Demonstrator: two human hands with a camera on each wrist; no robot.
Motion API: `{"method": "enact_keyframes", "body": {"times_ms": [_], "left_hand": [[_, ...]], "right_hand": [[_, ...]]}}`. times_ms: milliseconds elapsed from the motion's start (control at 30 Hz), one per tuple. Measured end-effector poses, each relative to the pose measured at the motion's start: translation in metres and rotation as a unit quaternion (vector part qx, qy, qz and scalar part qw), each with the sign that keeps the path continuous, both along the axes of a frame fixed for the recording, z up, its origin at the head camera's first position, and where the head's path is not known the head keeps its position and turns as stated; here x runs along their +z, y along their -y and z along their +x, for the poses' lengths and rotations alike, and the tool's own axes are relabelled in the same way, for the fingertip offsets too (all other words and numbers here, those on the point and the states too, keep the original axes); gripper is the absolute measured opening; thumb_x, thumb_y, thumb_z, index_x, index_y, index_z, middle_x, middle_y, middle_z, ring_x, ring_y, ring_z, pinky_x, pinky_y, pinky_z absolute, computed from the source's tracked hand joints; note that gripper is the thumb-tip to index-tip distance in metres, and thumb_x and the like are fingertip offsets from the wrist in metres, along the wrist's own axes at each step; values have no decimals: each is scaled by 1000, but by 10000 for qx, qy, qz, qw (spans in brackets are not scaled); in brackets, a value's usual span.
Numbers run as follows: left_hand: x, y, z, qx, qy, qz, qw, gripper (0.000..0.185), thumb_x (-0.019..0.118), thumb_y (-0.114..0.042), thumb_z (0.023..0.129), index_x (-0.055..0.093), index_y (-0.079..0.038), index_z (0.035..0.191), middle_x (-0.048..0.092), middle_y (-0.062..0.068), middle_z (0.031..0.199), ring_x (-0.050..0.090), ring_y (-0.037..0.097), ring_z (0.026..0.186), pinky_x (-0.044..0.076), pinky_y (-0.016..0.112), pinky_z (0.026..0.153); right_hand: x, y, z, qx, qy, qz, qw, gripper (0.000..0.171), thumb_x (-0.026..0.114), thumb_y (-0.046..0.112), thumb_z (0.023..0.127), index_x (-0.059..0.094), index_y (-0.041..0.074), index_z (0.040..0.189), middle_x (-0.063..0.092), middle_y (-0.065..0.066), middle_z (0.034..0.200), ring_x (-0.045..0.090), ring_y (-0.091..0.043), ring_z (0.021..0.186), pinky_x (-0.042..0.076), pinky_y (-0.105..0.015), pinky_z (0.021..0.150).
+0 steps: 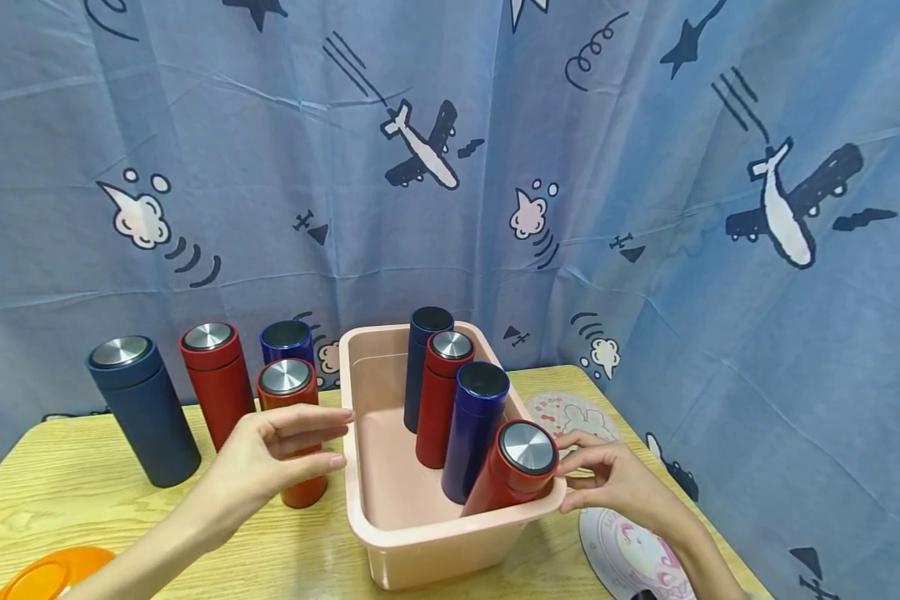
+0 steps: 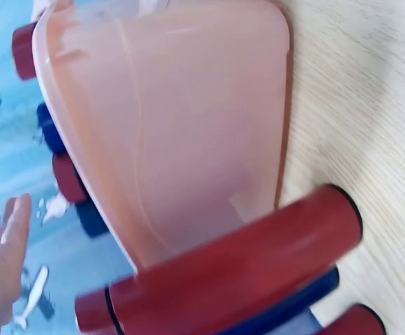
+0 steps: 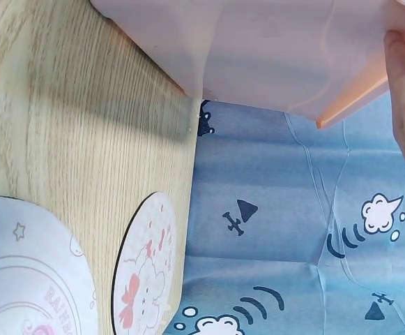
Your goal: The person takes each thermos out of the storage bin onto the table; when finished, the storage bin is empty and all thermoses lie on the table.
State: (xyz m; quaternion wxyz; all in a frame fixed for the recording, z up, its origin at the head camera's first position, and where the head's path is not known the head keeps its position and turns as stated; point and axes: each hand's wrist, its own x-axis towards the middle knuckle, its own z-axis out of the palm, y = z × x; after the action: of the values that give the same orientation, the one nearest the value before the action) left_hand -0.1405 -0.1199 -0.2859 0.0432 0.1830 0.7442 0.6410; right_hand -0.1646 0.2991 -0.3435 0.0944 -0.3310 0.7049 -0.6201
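Resting at the near right corner of the pale pink plastic bin (image 1: 367, 392), the right hand (image 1: 607, 483) has its fingertips on the steel-capped lid of a red cylindrical flask (image 1: 513, 475) that leans tilted against the bin's front rim; the fingers are loosely curled toward the cap, but whether they pinch it or only touch it I cannot tell. The left hand (image 1: 270, 458) hovers open just outside the bin's left wall, fingers straight and relaxed, holding nothing — its fingertips come right up to the rim, in front of another red steel-lidded flask (image 1: 288, 417) standing on the light wooden tabletop (image 1: 82, 500).

Judging by how things lie, the loading looks about half done: four flasks are in the bin and four are outside it. Inside, from near to far along the right wall, are the leaning red one, an upright glossy blue flask with a dark top (image 1: 476, 429), an upright red flask with a steel lid (image 1: 438, 396), and a dark navy flask (image 1: 423, 358) at the back.

Beyond the left hand on the tabletop stand the remaining ones: a matte navy steel-lidded flask (image 1: 142, 408) far left, a tall red steel-lidded flask (image 1: 216, 379), and a blue open-topped flask (image 1: 287, 343) behind.

Nearest the camera, an orange plastic lid (image 1: 45, 575) shows at the lower left edge, and round printed coasters (image 1: 630, 558) lie right of the bin. A blue aeroplane-print curtain (image 1: 645, 167) hangs behind.
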Motion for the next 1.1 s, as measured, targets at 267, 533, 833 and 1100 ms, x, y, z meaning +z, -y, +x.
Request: {"method": "enact_keyframes", "body": {"times_ms": [267,533,833,1100], "left_hand": [[-13,-51,-22,-1500,78,457,9876,48,75,-7,82,59,4,127,61,18,126,60,28,115,51,33,92],[-28,-92,-36,-1997,60,718,9772,56,75,3,78,55,7,130,56,22,131,53,35,122,48,34,95],[-19,-119,-41,-2083,243,378,9770,63,76,0,79,50,2,136,52,15,138,47,32,129,42,38,102],[-18,-135,-39,-2059,337,24,9780,66,78,-1,77,52,-7,137,59,7,132,53,18,124,41,38,104]], "right_hand": [[0,0,-1,3,-32,29,10000,28,71,-10,79,71,-1,105,55,1,120,55,-9,113,52,-33,89],[0,0,0,-118,-24,131,9998,27,71,-10,79,72,-1,104,56,1,120,55,-8,113,52,-33,89],[0,-2,1,-155,-120,155,9997,28,71,-9,79,72,0,105,56,2,120,53,-9,114,52,-31,89],[0,-1,0,-90,-107,152,9998,28,71,-10,79,72,-1,106,56,2,121,52,-9,115,52,-32,90]]}}
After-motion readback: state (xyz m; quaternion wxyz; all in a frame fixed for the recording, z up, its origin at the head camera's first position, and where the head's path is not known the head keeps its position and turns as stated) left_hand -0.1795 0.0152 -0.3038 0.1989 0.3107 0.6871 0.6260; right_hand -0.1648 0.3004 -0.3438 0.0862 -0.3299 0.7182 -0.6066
